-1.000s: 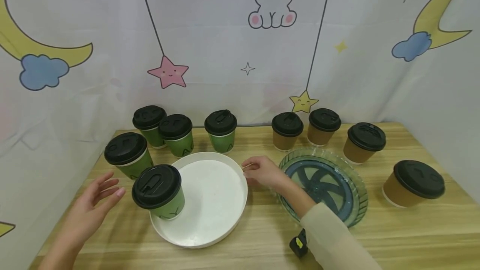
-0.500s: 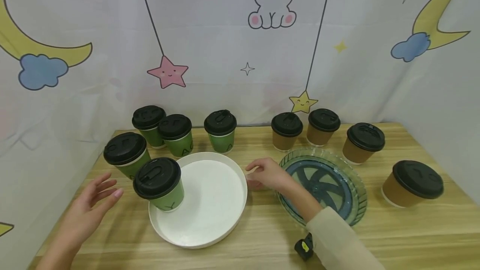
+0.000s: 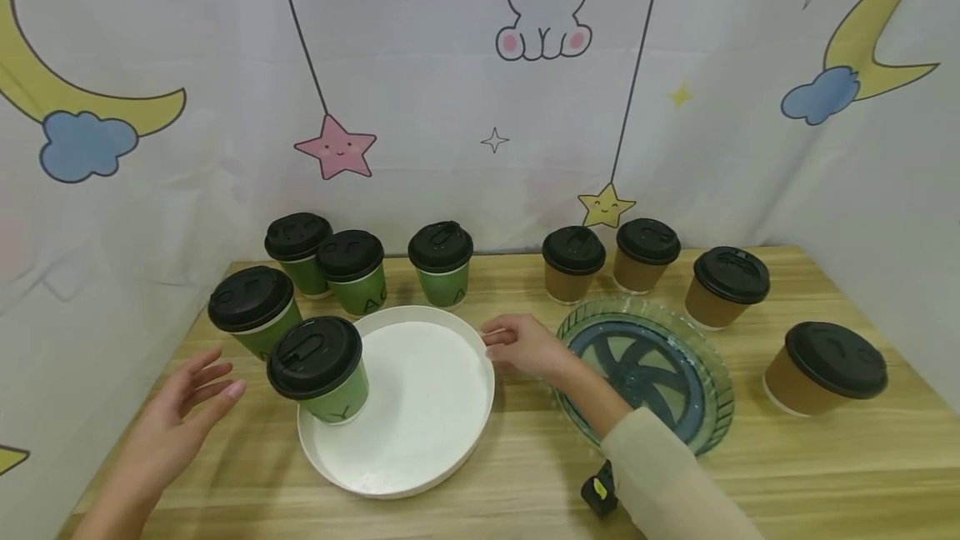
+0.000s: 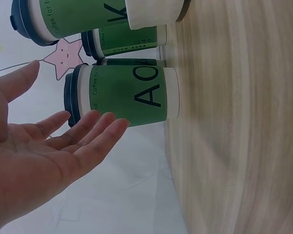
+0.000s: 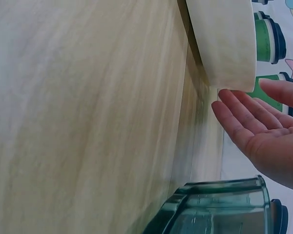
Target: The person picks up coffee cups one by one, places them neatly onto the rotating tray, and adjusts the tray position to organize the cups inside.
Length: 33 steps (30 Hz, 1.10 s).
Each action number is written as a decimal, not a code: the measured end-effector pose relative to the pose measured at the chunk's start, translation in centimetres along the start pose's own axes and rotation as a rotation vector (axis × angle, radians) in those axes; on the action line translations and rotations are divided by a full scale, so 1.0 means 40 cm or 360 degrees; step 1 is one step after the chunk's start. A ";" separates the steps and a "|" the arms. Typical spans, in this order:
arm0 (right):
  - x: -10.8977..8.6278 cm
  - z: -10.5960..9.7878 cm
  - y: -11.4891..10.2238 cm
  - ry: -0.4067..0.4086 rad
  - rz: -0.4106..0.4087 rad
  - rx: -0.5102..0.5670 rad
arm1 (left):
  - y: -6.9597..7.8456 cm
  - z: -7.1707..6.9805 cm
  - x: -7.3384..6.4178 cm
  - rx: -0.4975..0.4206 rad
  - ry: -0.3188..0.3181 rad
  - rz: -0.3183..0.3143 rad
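Note:
A round white tray [image 3: 420,415] lies on the table, with a black-lidded green paper coffee cup [image 3: 339,397] upright near its left edge. My right hand [image 3: 525,346] is at the tray's right rim; in the right wrist view its fairly straight fingers [image 5: 244,114] meet the tray's side wall [image 5: 224,46], thumb apart. Left of the tray my left hand [image 3: 176,423] hovers with spread, relaxed fingers and holds nothing. Nearest to it in the left wrist view is another green coffee cup [image 4: 127,95], apart from the fingertips.
Several green cups [image 3: 442,277] stand behind and left of the tray. To the right lies a greenish glass dish [image 3: 637,373], partly behind the right forearm. Several brown lidded cups [image 3: 821,373] stand around it. A printed white curtain [image 3: 450,90] closes off the back.
The cup on the tray has shifted slightly away from me. My right hand drew back a little from the rim, then came back to it. The left hand has hardly moved.

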State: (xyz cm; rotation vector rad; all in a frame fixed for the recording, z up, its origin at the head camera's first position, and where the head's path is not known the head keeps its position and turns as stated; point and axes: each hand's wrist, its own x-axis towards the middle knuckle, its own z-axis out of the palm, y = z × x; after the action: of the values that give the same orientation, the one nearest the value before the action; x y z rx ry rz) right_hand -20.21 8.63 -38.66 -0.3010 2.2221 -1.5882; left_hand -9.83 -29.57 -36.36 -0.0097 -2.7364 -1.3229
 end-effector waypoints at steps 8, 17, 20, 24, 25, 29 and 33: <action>-0.031 -0.019 0.007 -0.0058 -0.0011 -0.0011 | -0.011 0.001 0.006 0.0013 0.0026 0.0026; -0.049 -0.032 0.005 -0.0131 0.0002 0.0015 | -0.011 0.002 0.005 -0.0014 0.0016 0.0015; -0.043 -0.023 0.004 -0.0113 -0.0008 0.0028 | -0.006 0.001 0.006 -0.0017 0.0004 0.0006; -0.037 -0.011 0.000 -0.0095 0.0009 0.0049 | -0.003 -0.005 0.015 -0.0023 0.0003 -0.0011; -0.037 -0.010 0.000 -0.0086 0.0011 0.0041 | -0.003 -0.006 0.019 -0.0017 0.0009 -0.0021; -0.037 -0.009 0.002 -0.0069 0.0001 0.0019 | -0.005 -0.017 0.041 -0.0003 0.0064 -0.0089; -0.039 -0.012 0.007 -0.0078 0.0006 0.0037 | -0.042 -0.033 0.084 -0.0005 0.0095 -0.0205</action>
State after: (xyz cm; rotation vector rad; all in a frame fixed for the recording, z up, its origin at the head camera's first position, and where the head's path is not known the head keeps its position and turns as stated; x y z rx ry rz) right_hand -19.02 9.75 -38.50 -0.3259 2.1646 -1.5868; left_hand -13.14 -31.75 -36.54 0.2058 -2.7258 -1.3348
